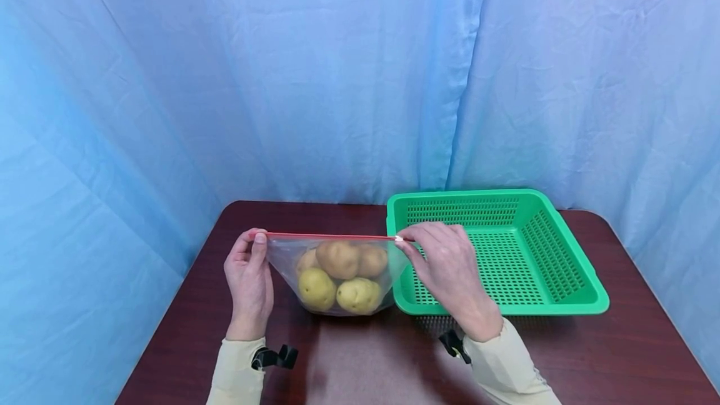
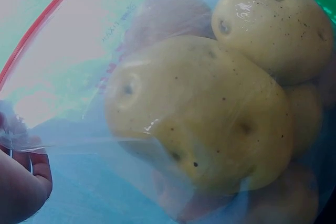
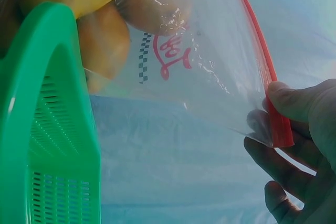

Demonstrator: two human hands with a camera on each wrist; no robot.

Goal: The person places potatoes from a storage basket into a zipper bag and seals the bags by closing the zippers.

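Note:
A clear zip bag (image 1: 284, 258) with a red zip strip (image 1: 332, 235) along its top holds several potatoes (image 1: 337, 259) on the table. At the strip's left end, my left hand (image 1: 250, 286) pinches the bag's corner between thumb and fingers. My right hand (image 1: 447, 264) grips the other end, where a small white piece (image 1: 398, 239) shows at the fingertips. Between them the strip is stretched nearly straight. In the right wrist view, the thumb presses on the red strip (image 3: 281, 127), and red lettering (image 3: 172, 53) is printed on the bag. Potatoes (image 2: 205, 114) fill much of the left wrist view.
A green slotted basket (image 1: 500, 309) stands right of the bag, with no contents visible; my right hand is over its left side. Blue curtains (image 1: 337, 80) hang behind and beside the dark reddish-brown table (image 1: 185, 330). Both wrists wear black straps (image 1: 275, 357).

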